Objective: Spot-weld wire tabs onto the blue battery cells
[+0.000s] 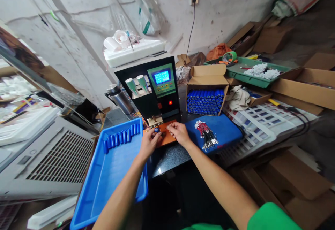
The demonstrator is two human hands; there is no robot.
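My left hand (150, 141) is closed on a blue cylinder (156, 130), held end-on under the metal tips of a black machine (154, 120). My right hand (179, 132) is pinched over the orange plate (167, 137), just right of the cylinder; whatever its fingertips hold is too small to make out. On the blue mat (227, 132) to the right lies a bunch of red and black wires (205, 134) with white connectors. A row of blue cylinders (121, 137) stands in the blue tray (104, 184) at the left.
An open cardboard box (207, 80) of blue cylinders stands behind the mat. Left of the machine is a steel flask (120, 99). A green tray (248, 70) and a white crate (256, 122) are at the right. A white foam lid (134, 53) lies on the machine.
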